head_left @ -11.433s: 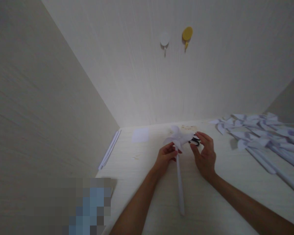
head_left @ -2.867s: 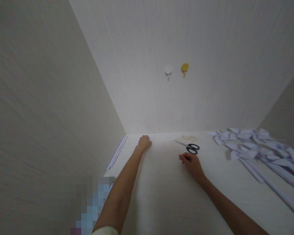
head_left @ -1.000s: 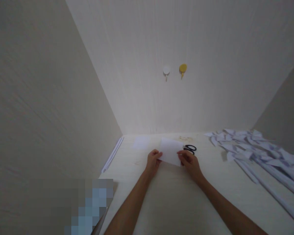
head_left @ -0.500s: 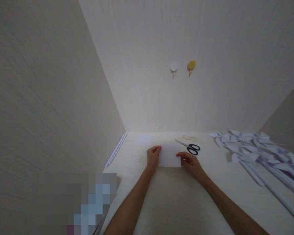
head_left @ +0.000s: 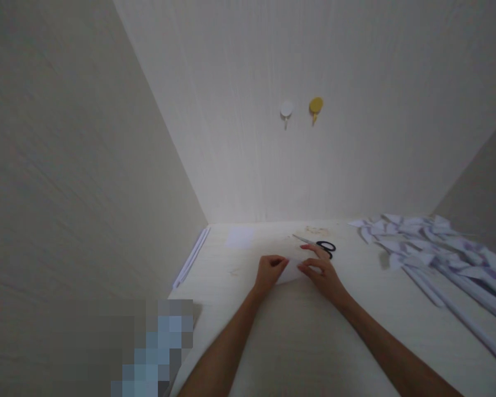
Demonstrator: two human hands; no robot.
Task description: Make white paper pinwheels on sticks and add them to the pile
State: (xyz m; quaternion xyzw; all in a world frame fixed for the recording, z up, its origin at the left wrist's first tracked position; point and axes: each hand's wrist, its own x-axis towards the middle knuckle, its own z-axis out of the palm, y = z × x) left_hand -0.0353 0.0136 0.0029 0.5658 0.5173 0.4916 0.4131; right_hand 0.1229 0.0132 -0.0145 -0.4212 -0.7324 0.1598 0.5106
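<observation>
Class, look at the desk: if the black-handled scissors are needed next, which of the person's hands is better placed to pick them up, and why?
Probably the right hand. It rests on the white paper sheet directly beside the scissors, whose black handles lie just past its fingertips. The left hand presses the sheet's other side, farther from them.

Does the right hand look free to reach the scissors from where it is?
Probably yes. The right hand rests on the white paper sheet, with the scissors lying just beyond its fingertips on the table; nothing lies between them.
</observation>
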